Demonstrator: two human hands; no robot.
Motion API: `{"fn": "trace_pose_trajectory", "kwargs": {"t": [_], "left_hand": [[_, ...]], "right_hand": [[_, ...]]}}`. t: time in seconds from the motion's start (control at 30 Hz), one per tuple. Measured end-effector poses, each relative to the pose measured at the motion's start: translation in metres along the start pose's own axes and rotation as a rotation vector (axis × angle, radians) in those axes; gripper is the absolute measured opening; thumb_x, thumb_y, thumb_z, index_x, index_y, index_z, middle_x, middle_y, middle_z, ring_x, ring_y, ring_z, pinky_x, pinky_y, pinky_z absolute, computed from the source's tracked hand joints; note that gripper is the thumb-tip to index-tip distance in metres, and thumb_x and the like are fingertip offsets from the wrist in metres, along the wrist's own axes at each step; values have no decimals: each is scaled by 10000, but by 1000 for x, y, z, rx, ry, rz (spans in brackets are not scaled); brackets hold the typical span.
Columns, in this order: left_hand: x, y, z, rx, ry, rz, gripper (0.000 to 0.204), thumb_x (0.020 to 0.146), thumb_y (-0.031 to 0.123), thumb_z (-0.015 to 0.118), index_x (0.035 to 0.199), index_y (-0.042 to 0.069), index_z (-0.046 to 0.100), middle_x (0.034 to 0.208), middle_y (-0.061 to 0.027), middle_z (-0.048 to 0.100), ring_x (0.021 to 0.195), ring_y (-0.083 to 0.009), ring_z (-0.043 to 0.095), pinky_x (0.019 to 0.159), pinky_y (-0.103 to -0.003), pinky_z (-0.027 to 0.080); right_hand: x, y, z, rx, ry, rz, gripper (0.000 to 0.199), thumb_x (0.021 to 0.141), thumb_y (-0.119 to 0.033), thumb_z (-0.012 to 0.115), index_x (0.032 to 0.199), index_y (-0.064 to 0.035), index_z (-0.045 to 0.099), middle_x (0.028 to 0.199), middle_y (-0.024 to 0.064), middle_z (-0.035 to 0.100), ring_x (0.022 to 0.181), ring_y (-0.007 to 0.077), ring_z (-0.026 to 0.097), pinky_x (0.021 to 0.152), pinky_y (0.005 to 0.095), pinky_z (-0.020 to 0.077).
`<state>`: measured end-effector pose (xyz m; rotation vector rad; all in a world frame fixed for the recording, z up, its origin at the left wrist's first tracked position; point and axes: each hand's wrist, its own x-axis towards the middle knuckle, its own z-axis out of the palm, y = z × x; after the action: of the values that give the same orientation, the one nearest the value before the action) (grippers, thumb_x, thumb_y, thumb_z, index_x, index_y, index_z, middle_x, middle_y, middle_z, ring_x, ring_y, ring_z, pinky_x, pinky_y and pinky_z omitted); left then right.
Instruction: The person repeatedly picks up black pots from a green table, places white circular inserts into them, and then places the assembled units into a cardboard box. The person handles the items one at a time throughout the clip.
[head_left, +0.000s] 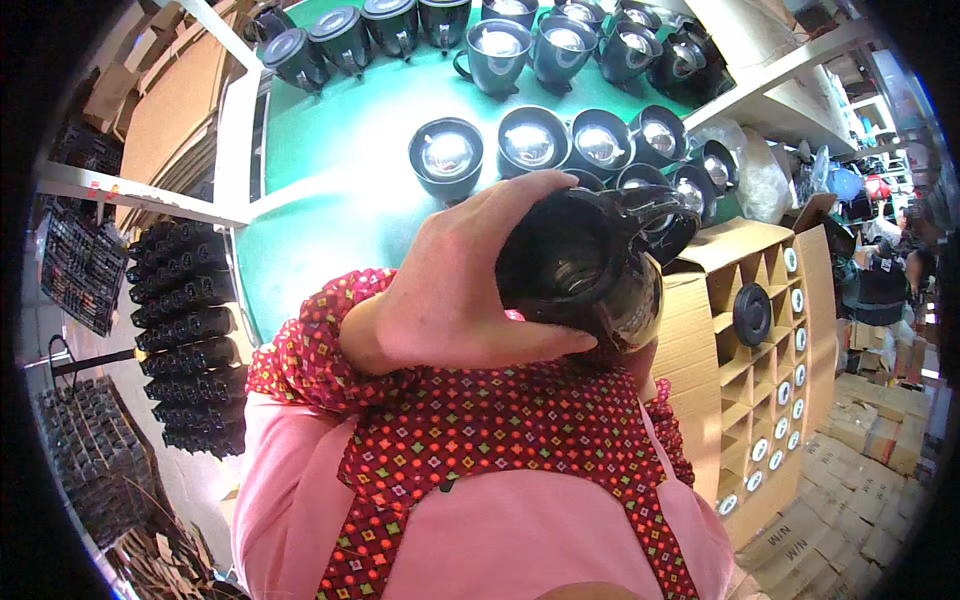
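My left hand [455, 275] is closed round a glossy black mug [570, 250], the thumb low on its near side and the fingers across its far side. The mug is tilted so its dark inside faces up toward me, and its handle [670, 215] points right. Only a sliver of my right hand [642, 362] shows below and behind the mug; its fingers are hidden. Just beyond, several black mugs [447, 158] with shiny silvery insides stand in rows on the green tabletop [340, 210].
Lidded black mugs [340, 38] line the table's far edge. At right stands an open divided carton [690, 330], with a round black lid [752, 315] at its cells. Dark stacked pieces [190, 340] stand left beside a white metal frame [235, 150]. Flattened cardboard [820, 500] covers the floor at lower right.
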<state>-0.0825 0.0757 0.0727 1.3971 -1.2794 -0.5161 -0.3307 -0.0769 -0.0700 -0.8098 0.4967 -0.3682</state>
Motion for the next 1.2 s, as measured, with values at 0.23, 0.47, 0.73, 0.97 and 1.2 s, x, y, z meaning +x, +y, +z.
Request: {"fn": "trace_pose_trajectory", "kwargs": {"t": [0.23,0.47,0.73,0.97,1.2], "left_hand": [[9,4,15,37,6,-24,967,643,340,970,1423,-9,518,1268,-232,678,1156,-397,694,1000,-441,563],[12,6,13,137,-128,143,1078,605,270,1011,1495,-14,472,1306,-215,654,1176,-355,691,997,-408,554],[7,-4,4,-25,-199,99,1042,727,268,946,1565,6,386,1378,-205,615,1247,-322,641,1059,-403,512],[-1,-36,-19,-456,-343,-385,488,1063,89,563,1521,-15,433,1351,-96,599,1249,-159,539,1100,-331,437],[-30,-130,2,-760,-41,-724,482,988,111,717,1431,-9,572,1364,-141,662,1224,-242,650,1060,-408,540]], "right_hand": [[-5,-11,-4,-106,12,-66,497,1035,-275,566,1473,-43,519,1406,150,631,1265,264,629,1069,419,529],[-8,-20,-2,-196,16,-115,481,1031,-203,587,1472,-25,514,1418,148,621,1282,252,618,1089,411,514],[-20,-31,6,-342,32,-182,471,1027,-120,610,1472,-4,508,1432,146,610,1301,239,604,1112,401,497],[-40,-53,18,-639,42,-276,471,1023,-48,631,1471,15,503,1445,144,600,1318,227,592,1131,393,482],[-5,-73,46,-700,-23,-155,275,974,-133,729,1152,5,573,1102,107,662,1016,161,641,901,336,535]]}}
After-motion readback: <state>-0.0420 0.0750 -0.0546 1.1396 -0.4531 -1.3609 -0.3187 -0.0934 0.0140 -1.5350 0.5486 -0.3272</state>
